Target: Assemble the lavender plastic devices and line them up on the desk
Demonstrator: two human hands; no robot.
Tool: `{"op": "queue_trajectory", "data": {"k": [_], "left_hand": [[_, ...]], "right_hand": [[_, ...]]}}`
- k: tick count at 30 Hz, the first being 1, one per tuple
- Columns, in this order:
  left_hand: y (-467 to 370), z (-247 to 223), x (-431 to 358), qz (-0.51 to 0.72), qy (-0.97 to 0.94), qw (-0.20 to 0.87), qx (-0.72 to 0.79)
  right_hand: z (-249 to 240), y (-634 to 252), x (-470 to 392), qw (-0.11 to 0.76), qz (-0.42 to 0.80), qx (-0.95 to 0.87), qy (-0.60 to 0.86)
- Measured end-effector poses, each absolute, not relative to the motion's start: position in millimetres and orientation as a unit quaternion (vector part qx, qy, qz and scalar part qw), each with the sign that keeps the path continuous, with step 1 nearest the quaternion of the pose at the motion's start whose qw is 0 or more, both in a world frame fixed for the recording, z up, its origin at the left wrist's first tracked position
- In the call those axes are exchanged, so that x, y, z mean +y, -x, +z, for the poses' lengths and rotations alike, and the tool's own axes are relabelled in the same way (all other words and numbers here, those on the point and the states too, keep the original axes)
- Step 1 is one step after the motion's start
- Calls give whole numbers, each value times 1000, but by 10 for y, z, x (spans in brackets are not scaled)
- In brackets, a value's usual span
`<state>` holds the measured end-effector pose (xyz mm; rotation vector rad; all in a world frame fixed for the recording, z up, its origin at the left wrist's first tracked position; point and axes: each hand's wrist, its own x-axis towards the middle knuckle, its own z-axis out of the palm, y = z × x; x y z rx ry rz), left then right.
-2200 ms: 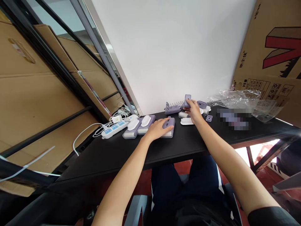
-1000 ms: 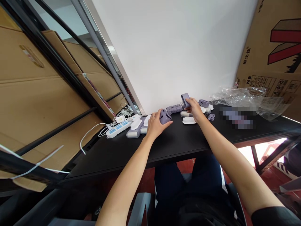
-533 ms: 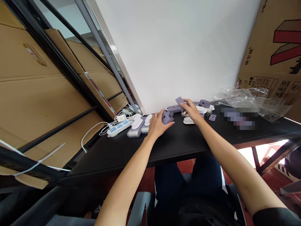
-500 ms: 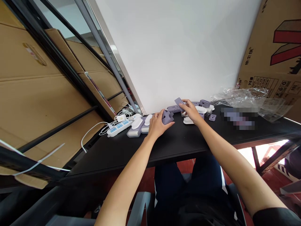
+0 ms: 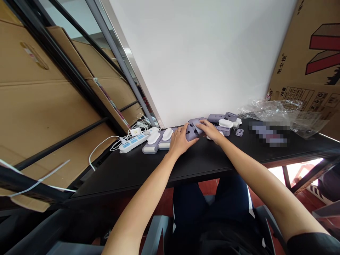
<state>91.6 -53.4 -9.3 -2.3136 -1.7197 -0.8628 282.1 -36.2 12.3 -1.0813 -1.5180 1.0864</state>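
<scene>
My left hand (image 5: pixel 182 139) is wrapped round a purple-grey plastic housing (image 5: pixel 190 134) with dark openings, held above the black table. My right hand (image 5: pixel 210 130) pinches a flat purple-grey plate (image 5: pixel 197 124), which lies against the top right of the housing. To the left of my left hand are purple-grey units with white oval tops (image 5: pixel 153 138). Beyond and right of my right hand lie more purple-grey parts, a white oval piece (image 5: pixel 225 123) and a small flat part with round openings (image 5: pixel 239 132).
A white power strip (image 5: pixel 133 142) with cables is at the table's left end. Crumpled clear plastic (image 5: pixel 278 109) and a blurred patch are on the right. A white panel (image 5: pixel 202 60) stands behind the black table (image 5: pixel 148 170); a large carton (image 5: pixel 294 78) leans at right.
My right hand has brought the flat plate left and down against the housing. The housing has turned slightly in my left hand.
</scene>
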Motion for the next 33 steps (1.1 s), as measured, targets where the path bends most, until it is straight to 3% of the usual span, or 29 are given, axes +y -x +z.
{"op": "queue_trajectory", "data": {"k": [7,18,33], "left_hand": [[-933,-112,-542,-285,772,84,-562],[-979,-134,-570,-260,766,125,-574],[-956,-177,-539,-225,775,149,-571]], "right_hand": [[33,-2761,-337,476,454,-623,423],[-150,-2711,-219,491,342,-664,448],[-113,-2705,-379,383,251,-741,492]]}}
